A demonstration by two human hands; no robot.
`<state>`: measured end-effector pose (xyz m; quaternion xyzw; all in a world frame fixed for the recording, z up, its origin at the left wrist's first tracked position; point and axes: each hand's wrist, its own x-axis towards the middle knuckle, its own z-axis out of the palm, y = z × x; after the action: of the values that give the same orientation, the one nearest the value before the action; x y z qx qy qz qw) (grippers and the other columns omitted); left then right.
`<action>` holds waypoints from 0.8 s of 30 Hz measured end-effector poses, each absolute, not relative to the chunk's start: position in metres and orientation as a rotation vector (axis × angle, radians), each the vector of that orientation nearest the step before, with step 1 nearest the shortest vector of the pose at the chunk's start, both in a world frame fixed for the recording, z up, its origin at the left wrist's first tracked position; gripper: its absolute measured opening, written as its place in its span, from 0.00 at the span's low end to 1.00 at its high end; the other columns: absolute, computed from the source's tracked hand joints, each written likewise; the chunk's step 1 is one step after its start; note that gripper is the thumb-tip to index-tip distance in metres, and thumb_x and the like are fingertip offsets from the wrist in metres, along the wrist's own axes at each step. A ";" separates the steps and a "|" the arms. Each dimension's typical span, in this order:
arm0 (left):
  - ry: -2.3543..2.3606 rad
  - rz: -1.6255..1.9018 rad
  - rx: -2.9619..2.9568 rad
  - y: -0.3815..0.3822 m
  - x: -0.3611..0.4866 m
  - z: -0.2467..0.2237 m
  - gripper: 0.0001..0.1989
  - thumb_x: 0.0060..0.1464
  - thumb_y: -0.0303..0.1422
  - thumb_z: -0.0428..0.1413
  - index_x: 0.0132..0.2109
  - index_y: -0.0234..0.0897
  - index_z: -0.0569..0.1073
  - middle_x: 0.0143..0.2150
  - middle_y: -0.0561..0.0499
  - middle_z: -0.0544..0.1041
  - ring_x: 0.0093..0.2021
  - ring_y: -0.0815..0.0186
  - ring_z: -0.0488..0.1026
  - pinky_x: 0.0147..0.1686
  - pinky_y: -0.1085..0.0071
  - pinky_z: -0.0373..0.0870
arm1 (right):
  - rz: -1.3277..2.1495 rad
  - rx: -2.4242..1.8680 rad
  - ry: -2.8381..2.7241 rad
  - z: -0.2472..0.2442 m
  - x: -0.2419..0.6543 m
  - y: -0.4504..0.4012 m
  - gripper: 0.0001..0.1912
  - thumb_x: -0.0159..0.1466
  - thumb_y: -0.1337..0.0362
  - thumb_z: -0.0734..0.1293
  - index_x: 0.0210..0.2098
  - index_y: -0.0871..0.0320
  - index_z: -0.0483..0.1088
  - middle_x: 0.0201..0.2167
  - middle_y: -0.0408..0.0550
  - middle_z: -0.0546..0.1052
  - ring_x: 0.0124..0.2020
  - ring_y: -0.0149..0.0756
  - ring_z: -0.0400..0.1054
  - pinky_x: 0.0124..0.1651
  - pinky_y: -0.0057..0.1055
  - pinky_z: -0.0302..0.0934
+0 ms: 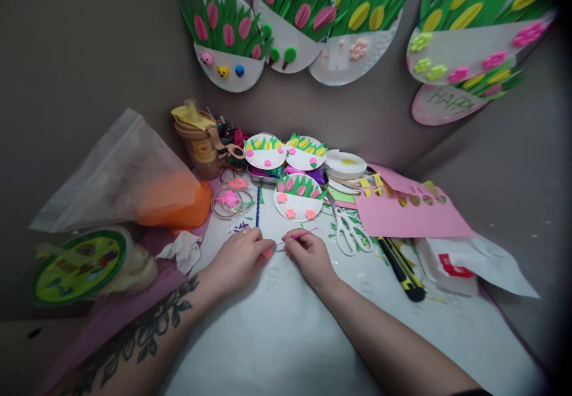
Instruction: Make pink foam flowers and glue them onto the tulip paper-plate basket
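My left hand [245,256] rests on the white table, fingers pressed together on a small pink-coral clay piece [267,253]. Just to its right, my right hand [308,253] pinches a thin pink tool [300,235], whose narrow end points toward the clay. Beyond both hands lies a small paper plate [298,205] with green paper grass, pink tulips and coral flowers. Two similar plates, one on the left [264,156] and one on the right [306,158], lean behind it with yellow tulips.
White scissors [351,232], a black-yellow cutter [402,270] and pink card [411,214] lie right. On the left are an orange-filled bag [174,196], a tub [83,265], a tissue [182,252] and a cup [199,146]. Decorated plates [232,68] hang above.
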<state>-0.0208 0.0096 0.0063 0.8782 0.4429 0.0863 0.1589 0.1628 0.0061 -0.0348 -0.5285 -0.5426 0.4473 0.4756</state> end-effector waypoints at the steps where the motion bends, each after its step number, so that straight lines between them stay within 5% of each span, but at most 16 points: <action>1: 1.255 0.255 2.513 0.009 -0.021 0.007 0.13 0.59 0.33 0.48 0.48 0.43 0.73 0.36 0.49 0.69 0.39 0.62 0.67 0.35 0.67 0.59 | 1.070 -1.285 -1.349 -0.035 0.162 0.006 0.06 0.56 0.63 0.65 0.27 0.59 0.72 0.27 0.45 0.76 0.26 0.31 0.68 0.28 0.26 0.61; 6: 1.349 0.240 2.485 0.009 -0.020 0.004 0.12 0.53 0.39 0.55 0.43 0.38 0.73 0.37 0.48 0.69 0.41 0.59 0.67 0.38 0.66 0.60 | 0.961 -1.261 -1.502 -0.034 0.158 0.003 0.07 0.57 0.66 0.63 0.25 0.59 0.73 0.29 0.48 0.77 0.31 0.34 0.71 0.33 0.27 0.64; 15: 1.335 0.269 2.510 0.008 -0.019 0.003 0.13 0.61 0.33 0.45 0.43 0.40 0.74 0.35 0.48 0.69 0.39 0.61 0.66 0.36 0.66 0.59 | 0.922 -1.261 -1.548 -0.032 0.159 0.001 0.08 0.58 0.67 0.63 0.26 0.58 0.73 0.29 0.48 0.77 0.31 0.34 0.71 0.32 0.27 0.64; 24: 1.343 0.237 2.518 0.009 -0.019 0.004 0.10 0.56 0.36 0.52 0.42 0.39 0.73 0.37 0.47 0.69 0.40 0.59 0.66 0.37 0.65 0.60 | 0.742 -1.211 -1.692 -0.032 0.156 -0.003 0.09 0.58 0.70 0.62 0.26 0.58 0.73 0.27 0.46 0.78 0.31 0.34 0.72 0.36 0.28 0.65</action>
<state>-0.0187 0.0091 0.0043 0.8709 0.4644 0.0821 0.1384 0.1564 -0.0028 -0.0318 -0.4897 -0.6841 0.2999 0.4497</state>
